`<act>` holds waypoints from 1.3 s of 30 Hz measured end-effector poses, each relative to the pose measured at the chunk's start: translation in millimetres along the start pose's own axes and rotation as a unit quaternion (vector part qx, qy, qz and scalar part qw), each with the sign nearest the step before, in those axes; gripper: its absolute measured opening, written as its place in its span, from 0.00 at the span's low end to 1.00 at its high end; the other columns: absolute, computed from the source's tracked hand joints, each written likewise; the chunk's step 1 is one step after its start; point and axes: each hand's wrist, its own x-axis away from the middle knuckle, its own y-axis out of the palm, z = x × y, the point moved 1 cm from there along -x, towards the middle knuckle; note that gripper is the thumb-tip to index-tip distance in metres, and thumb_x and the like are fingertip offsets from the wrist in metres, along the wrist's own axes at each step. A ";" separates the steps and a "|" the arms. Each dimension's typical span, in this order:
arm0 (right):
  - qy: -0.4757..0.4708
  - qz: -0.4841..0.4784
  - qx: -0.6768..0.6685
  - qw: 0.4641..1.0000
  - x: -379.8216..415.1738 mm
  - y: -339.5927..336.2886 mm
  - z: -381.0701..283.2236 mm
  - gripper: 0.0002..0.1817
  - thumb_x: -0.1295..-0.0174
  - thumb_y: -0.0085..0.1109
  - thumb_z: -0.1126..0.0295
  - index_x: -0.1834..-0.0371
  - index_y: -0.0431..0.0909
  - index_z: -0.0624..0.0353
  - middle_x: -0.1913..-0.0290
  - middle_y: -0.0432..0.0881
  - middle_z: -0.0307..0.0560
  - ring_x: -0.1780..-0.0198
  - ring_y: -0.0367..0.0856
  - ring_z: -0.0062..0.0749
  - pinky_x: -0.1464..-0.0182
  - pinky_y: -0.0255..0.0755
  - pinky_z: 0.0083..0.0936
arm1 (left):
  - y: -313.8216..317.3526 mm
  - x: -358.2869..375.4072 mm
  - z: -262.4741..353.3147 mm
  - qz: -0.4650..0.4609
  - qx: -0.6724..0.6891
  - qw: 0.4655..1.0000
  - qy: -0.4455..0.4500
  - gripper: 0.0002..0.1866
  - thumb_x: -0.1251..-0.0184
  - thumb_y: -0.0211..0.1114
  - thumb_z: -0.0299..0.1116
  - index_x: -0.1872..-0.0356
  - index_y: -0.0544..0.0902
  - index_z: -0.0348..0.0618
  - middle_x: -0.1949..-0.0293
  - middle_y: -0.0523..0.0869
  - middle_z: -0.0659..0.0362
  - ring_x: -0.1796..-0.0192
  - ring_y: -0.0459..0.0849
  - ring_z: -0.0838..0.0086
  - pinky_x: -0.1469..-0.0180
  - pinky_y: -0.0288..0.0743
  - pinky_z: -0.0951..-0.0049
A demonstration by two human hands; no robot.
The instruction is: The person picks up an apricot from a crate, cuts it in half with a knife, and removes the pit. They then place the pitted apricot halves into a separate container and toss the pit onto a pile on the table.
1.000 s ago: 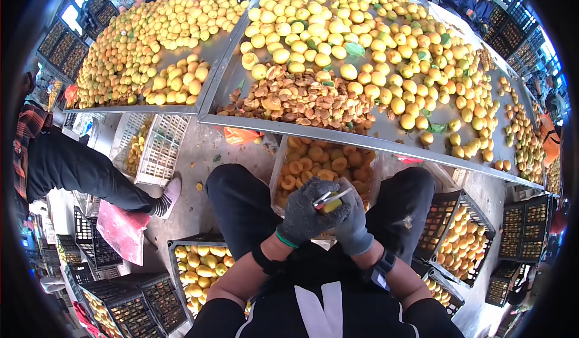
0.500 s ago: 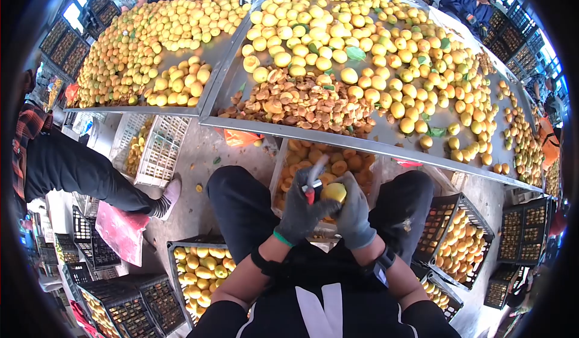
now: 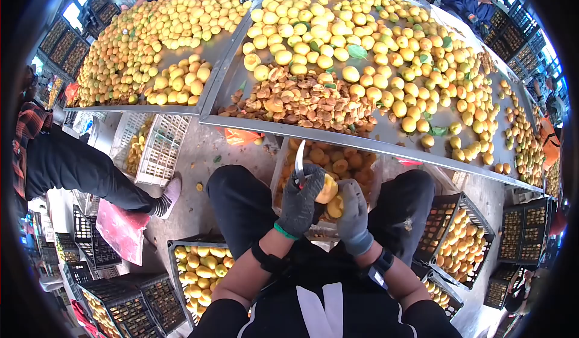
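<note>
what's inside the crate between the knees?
Orange fruit pieces, some apparently halved, lie inside the crate. The left hand, knife, held fruit and right hand cover part of them; lower layers and the crate's bottom can't be seen.

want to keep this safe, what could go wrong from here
The curved blade of the knife in the left hand is bare, and the gloved right hand is close by, so a careless turn might nick it.

The apricot piece at the right hand's fingertips could slip if the grip loosens.

The black crate full of apricots stands close beside the left leg, so a shift of that leg might jolt it.
</note>
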 end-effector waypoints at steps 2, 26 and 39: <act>0.069 -0.045 -0.080 0.993 -7.1 -11.2 14.0 0.14 0.27 0.43 0.66 0.47 0.73 0.63 0.52 0.76 0.40 0.49 0.72 0.22 0.45 0.66 0.17 | -1.6 -9.0 -5.8 0.003 0.080 0.995 -0.052 0.10 0.32 0.62 0.38 0.55 0.76 0.46 0.65 0.79 0.67 0.62 0.78 0.83 0.60 0.74 0.79; 0.351 -0.193 -0.370 0.838 3.9 -31.9 -7.0 0.18 0.28 0.44 0.56 0.47 0.72 0.58 0.50 0.77 0.45 0.48 0.79 0.36 0.46 0.76 0.35 | 5.3 -8.2 22.7 -0.126 0.060 0.988 -0.062 0.13 0.31 0.59 0.36 0.50 0.76 0.44 0.82 0.70 0.64 0.87 0.63 0.83 0.87 0.56 0.81; 0.364 -0.295 -0.274 0.840 27.9 -16.0 -19.7 0.18 0.32 0.54 0.61 0.44 0.71 0.59 0.51 0.78 0.41 0.56 0.80 0.23 0.61 0.75 0.17 | 9.1 -1.6 18.4 -0.118 0.217 0.968 -0.047 0.13 0.33 0.61 0.33 0.49 0.75 0.43 0.78 0.73 0.63 0.87 0.63 0.82 0.87 0.58 0.81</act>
